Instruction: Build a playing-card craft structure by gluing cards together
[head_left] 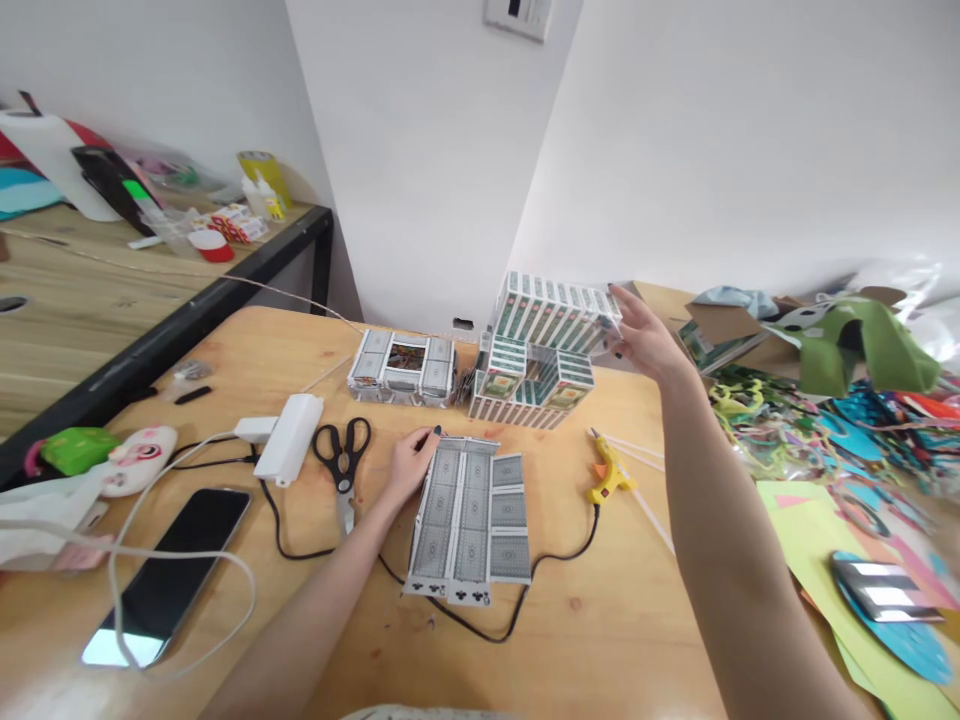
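Observation:
My right hand (646,338) reaches to the back of the table, its fingers closed on the end of a clear-wrapped row of playing card boxes (559,308). More green and white card boxes (517,408) are stacked just below and in front of that row. My left hand (411,462) has its fingers curled at the upper left corner of a panel of joined playing cards (457,515), which lies with grey patterned backs up. Behind it sits a box-like piece built from cards (405,368). A yellow glue gun (609,472) lies to the right of the panel.
Black-handled scissors (343,460), a white power strip (291,438) and a phone (169,575) lie on the left. The glue gun's black cord (517,610) runs under the panel. Craft materials (847,430) and coloured paper (802,540) cover the right side. Walls stand behind the table.

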